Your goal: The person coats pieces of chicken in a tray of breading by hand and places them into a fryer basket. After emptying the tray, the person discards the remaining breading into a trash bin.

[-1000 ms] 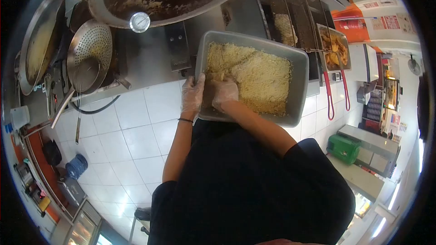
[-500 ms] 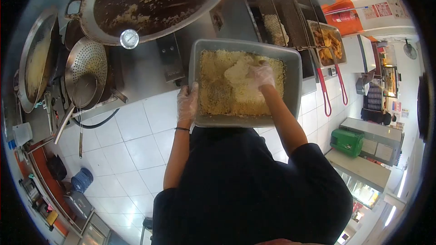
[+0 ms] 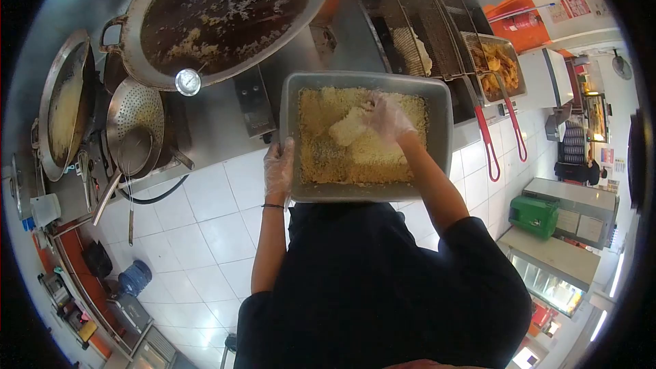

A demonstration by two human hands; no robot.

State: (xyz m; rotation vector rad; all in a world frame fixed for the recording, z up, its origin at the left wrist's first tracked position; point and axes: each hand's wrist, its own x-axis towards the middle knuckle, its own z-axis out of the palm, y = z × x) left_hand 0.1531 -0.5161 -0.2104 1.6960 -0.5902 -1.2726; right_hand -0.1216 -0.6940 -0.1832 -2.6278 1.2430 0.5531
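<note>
A grey rectangular tub [image 3: 439, 123] holds a layer of pale yellow crumbs [image 3: 328, 157]. My left hand [image 3: 279, 169], in a clear plastic glove, is closed on the tub's left wall. Inside the tub, my gloved right hand [image 3: 388, 120] has its fingers on a pale, crumb-coated piece [image 3: 348, 127]; its far fingertips are partly blurred.
Beyond the tub is a large pan of dark oil [image 3: 225, 14] with a dial thermometer [image 3: 188, 83]. At left hang a perforated ladle [image 3: 134, 113] and a wok [image 3: 65, 106]. Fryer baskets with red handles [image 3: 486, 143] and a tray of fried food [image 3: 502, 72] stand right.
The tub sits slightly lower in view. My right hand has moved a little left and down, and the coated piece has shifted left and down too.
</note>
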